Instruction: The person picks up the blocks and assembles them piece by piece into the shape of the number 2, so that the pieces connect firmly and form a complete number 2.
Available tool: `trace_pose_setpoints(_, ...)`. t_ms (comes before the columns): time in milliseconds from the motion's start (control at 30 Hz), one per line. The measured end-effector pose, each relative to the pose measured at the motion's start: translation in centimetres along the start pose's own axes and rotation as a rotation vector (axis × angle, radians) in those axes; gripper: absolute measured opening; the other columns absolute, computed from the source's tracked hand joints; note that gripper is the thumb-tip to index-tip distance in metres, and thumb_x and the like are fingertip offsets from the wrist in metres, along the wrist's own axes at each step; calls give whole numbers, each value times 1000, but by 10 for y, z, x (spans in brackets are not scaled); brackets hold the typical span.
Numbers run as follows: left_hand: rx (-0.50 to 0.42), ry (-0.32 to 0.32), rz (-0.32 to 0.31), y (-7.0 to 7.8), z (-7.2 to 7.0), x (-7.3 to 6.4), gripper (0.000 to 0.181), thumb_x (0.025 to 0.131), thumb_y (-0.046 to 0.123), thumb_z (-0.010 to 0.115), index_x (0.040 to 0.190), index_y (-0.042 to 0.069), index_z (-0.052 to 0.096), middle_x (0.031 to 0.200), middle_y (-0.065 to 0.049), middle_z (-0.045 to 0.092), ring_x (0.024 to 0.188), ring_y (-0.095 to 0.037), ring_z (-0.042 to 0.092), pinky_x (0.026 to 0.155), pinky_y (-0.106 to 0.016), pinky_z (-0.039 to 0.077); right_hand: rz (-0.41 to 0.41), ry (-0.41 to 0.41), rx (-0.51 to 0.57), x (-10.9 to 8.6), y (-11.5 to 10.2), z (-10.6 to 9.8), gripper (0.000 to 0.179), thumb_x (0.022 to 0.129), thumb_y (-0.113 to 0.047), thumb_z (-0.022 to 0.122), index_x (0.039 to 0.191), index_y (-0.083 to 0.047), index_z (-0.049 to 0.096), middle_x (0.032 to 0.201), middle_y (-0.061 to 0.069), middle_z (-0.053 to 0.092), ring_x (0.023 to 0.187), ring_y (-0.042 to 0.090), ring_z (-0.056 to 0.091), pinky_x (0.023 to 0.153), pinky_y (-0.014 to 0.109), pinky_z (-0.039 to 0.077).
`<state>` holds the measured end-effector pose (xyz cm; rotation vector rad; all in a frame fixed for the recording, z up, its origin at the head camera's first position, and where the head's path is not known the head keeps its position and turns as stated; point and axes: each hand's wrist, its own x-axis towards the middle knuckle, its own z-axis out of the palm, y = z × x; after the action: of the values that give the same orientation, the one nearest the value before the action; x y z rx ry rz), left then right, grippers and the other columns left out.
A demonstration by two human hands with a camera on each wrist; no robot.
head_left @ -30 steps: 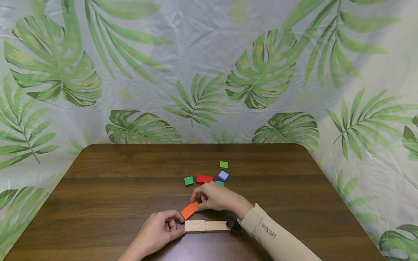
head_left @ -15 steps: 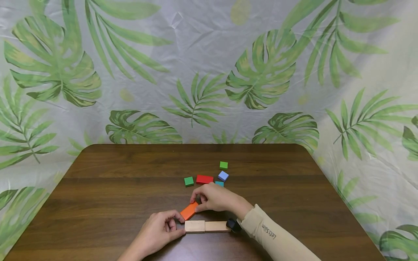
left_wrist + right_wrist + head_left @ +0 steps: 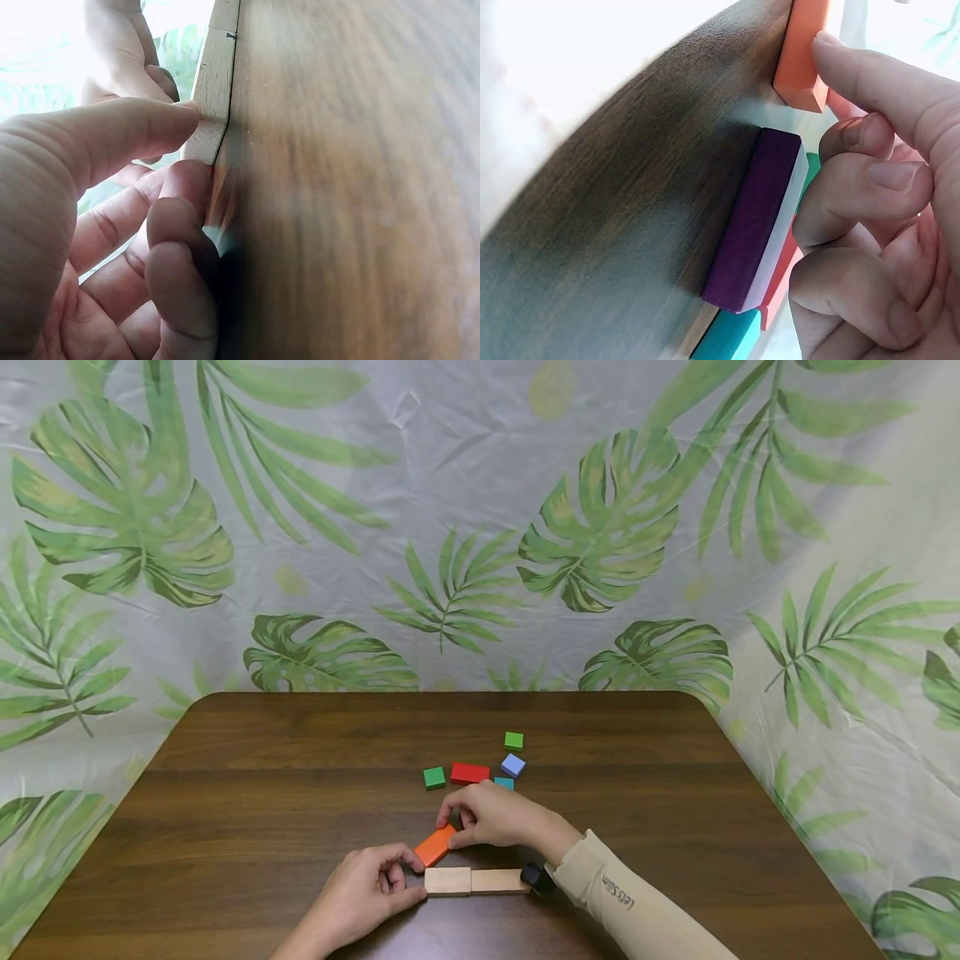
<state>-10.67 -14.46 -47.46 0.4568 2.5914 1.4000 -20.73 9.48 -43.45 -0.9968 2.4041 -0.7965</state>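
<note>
The right hand (image 3: 495, 817) has its fingers (image 3: 870, 176) curled, thumb and forefinger tips pinching the far end of the orange block (image 3: 436, 845); the other fingers are folded in toward the palm and hold nothing. The orange block lies flat on the table (image 3: 247, 810), slanted, its near end pointing to about 7 o'clock and just beside the left hand's fingertips.

The left hand (image 3: 363, 893) has its fingers curled too. Its thumb (image 3: 112, 135) presses the near side of the left end of the pale wooden block (image 3: 447, 880), and its forefinger (image 3: 184, 187) meets that same end at the tabletop, so the block's end is pinched between them.

Two wooden blocks lie end to end in a row at 6 o'clock of the orange one: the pale one and a slightly browner wooden block (image 3: 499, 880) at its 3 o'clock.

Under the right palm, seen only by the right wrist camera, lies one purple block (image 3: 754, 221).

Beyond the right hand, at 12 o'clock, lie one dark green cube (image 3: 433, 777), one red block (image 3: 470, 772), one teal block (image 3: 505, 782) half hidden by the knuckles, one light blue cube (image 3: 513, 765) and one bright green cube (image 3: 513, 740).
</note>
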Motion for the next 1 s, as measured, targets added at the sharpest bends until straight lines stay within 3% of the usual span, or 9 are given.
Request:
trace_pose_setpoints(333,-26,8,22,0,0,0,19,87,25,90,98,19,75,69,13,60,52,4,48,49,-19,41,-16,5,66,-2,6,-5,19,96,-16,82,114,-14,76,63,-8,49,56,1,42,57,18,34)
trace_pose_setpoints(733,-45,12,25,-1,0,1,24,88,26,91,103,18,73,69,12,60,53,4,48,49,-19,41,0,33,68,-11,14,-15,22,98,-19,81,119,-14,76,64,-8,49,58,2,40,59,19,35)
trace_pose_setpoints(1000,-14,26,60,-2,0,0,35,87,28,91,117,20,75,70,13,62,53,4,50,50,-20,43,33,48,93,-16,22,-21,21,100,-20,79,120,-15,75,66,-9,48,60,3,41,60,20,35)
